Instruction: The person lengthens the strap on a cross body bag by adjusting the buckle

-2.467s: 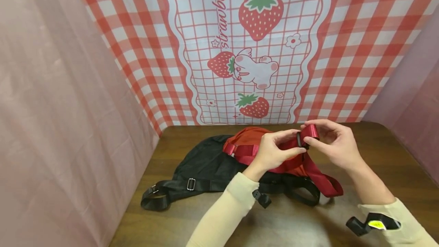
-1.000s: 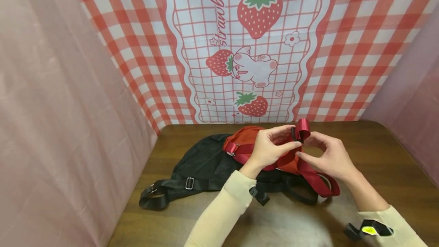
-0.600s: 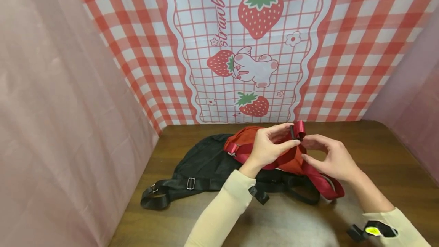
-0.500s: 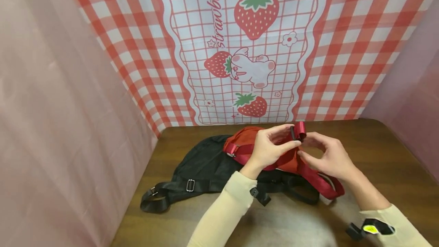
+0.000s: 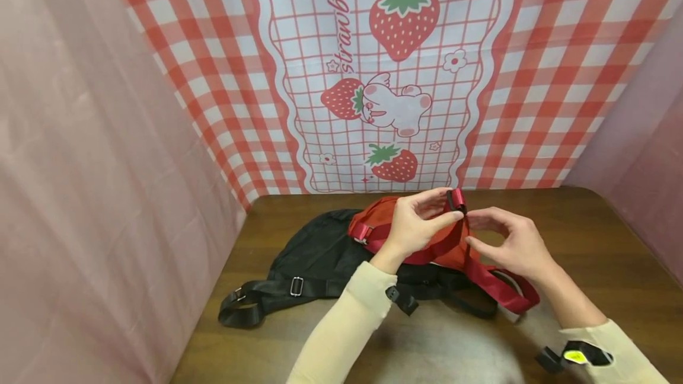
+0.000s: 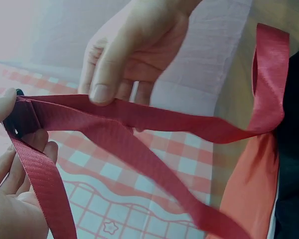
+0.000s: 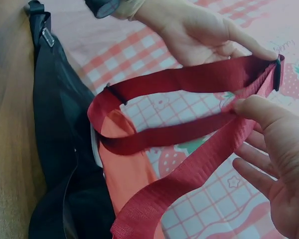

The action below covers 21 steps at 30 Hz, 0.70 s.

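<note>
In the head view, my left hand (image 5: pixel 408 227) pinches a black slider buckle (image 5: pixel 450 200) on a red webbing strap (image 5: pixel 498 289), above the table. A short loop of webbing stands out of the buckle's far side. My right hand (image 5: pixel 514 245) pinches the strap a little right of the buckle, and the left wrist view shows its thumb (image 6: pixel 104 84) against the flat webbing. Two lengths of strap run from the buckle to an orange-red bag (image 5: pixel 376 212). That bag lies partly over a black bag (image 5: pixel 315 248), and my left hand hides part of it.
A black strap with a metal adjuster (image 5: pixel 296 286) lies at the near left of the wooden table (image 5: pixel 592 230). A strawberry-print cloth (image 5: pixel 395 34) hangs behind the table, with a pink curtain (image 5: pixel 96 194) to the left.
My right hand has left the red loop at the buckle and pinches the strap lower down. The loop has become smaller, and my left hand has shifted slightly left with the buckle.
</note>
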Each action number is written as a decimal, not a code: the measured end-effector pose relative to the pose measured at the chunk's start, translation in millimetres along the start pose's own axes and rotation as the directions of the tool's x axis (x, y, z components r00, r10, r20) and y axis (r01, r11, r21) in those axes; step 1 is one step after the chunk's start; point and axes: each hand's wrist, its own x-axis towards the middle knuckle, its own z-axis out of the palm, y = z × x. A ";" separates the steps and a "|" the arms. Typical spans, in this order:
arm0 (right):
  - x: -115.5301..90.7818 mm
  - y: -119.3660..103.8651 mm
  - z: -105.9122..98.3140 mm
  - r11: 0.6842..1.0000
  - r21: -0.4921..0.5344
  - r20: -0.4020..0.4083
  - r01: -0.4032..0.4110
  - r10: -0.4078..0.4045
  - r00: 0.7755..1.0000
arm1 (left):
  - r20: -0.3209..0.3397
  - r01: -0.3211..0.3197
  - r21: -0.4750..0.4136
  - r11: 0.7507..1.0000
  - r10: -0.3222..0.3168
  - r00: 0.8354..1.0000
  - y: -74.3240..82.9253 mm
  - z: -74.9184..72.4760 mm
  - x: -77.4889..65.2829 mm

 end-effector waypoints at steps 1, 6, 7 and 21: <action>-1.0 1.6 -0.3 1.000 -0.004 0.006 0.003 -0.003 1.000 | 0.004 0.004 0.005 1.000 -0.004 1.000 0.6 -0.5 0.6; -1.2 5.2 -2.1 1.000 -0.016 0.020 -0.016 0.016 1.000 | 0.008 0.021 -0.003 1.000 -0.021 1.000 2.9 -3.8 3.4; -0.8 5.1 -3.1 1.000 -0.024 0.021 -0.020 0.021 1.000 | 0.003 0.018 -0.007 1.000 -0.018 1.000 3.5 -4.6 4.0; 29.9 -23.8 -29.2 0.996 0.044 0.079 0.075 -0.078 0.994 | 0.090 -0.035 0.029 0.999 0.032 0.995 3.3 0.7 -1.2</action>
